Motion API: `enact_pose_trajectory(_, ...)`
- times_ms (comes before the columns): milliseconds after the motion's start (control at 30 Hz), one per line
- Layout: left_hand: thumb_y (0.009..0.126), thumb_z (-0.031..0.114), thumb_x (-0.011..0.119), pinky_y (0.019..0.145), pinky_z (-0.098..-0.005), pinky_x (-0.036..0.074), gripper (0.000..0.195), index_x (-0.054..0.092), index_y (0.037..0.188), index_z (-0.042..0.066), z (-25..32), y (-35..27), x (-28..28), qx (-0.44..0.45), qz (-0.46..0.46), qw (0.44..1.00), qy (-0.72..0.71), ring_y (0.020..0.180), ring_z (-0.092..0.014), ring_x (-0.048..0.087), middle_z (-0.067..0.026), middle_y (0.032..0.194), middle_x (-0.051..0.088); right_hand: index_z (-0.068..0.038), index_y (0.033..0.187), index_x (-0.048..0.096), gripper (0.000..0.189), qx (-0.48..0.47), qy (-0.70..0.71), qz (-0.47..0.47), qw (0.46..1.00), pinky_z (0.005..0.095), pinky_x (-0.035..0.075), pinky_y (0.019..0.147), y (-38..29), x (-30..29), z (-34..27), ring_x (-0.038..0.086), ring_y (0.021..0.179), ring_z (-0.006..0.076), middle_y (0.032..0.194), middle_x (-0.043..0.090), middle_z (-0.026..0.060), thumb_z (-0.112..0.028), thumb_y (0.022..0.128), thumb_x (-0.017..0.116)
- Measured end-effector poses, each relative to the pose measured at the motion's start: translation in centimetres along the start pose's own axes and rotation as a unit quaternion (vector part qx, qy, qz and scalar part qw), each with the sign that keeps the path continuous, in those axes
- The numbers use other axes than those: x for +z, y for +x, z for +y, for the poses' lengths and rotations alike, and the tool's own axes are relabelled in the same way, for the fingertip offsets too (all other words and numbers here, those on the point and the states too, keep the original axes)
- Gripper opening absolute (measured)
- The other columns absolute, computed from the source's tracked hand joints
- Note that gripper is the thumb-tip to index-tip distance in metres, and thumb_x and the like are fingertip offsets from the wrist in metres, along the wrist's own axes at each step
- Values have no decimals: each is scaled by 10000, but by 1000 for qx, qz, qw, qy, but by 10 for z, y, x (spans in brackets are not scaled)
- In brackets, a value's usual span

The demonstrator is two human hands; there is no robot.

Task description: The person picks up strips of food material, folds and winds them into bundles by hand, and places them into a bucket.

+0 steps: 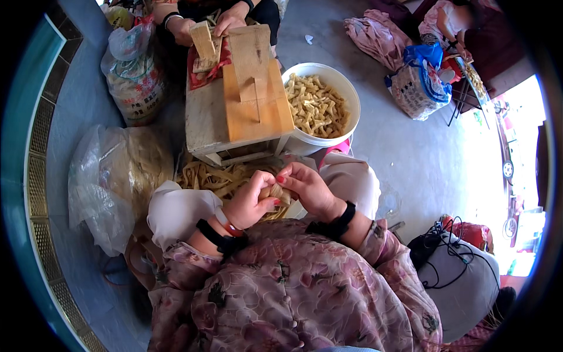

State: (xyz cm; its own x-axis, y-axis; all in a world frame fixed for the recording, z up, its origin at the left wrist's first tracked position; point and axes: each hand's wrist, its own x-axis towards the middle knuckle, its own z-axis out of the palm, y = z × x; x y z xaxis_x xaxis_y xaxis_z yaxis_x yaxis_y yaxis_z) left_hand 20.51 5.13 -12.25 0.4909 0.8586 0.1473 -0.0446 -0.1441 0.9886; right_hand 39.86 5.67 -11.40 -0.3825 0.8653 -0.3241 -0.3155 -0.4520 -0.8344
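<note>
Both hands meet above my lap, around a small roll of pale tan strip [280, 193]. My left hand [250, 200] grips its left side between thumb and fingers. With thumb and forefinger pinched together at its upper edge, my right hand [305, 187] holds it from the right. Below them, between my knees, lies a heap of long tan strips [211, 178], partly hidden by my hands. Beyond stands a small table bearing an orange-brown wooden board [272, 114] with an upright wooden piece [250, 57]. Many short knotted tan pieces [316, 105] fill a white bucket [354, 119].
Another person's hands [231, 20] work at a wooden block [202, 39] across the table. Plastic sacks [136, 88] and a clear plastic bag [105, 185] stand at left. A further person [444, 26] sits upper right near a bag [418, 88]. A cushioned stool [462, 281] with cables is at right.
</note>
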Motion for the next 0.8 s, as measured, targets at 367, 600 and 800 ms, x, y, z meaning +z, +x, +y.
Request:
enact_pose_trajectory(367, 862, -10, 631, 792, -288, 500, 177, 595, 1034, 9, -21, -5, -9, -129, 52, 976, -169, 958, -173, 595, -54, 1076, 589, -21, 1081, 530, 323, -282, -479, 98, 826, 373, 496, 725, -2, 19, -6, 588, 836, 351, 921, 571, 180, 26, 772, 613)
enact_pose_trajectory(600, 925, 50, 598, 770, -235, 486, 149, 632, 1050, -23, -11, -6, -14, -14, 111, 992, 66, 913, -117, 588, -49, 1015, 616, -14, 947, 572, 159, -204, -378, 0, 903, 388, 487, 670, -8, 20, -7, 591, 756, 355, 858, 597, 170, -55, 823, 664)
enact_pose_trajectory(800, 959, 132, 571, 697, -268, 486, 157, 633, 1036, 10, -15, -3, -15, -123, 181, 976, 19, 784, -152, 620, -74, 913, 670, -7, 877, 604, 137, -195, -434, -87, 875, 365, 484, 647, -9, 20, -5, 618, 716, 286, 752, 600, 136, -137, 920, 593)
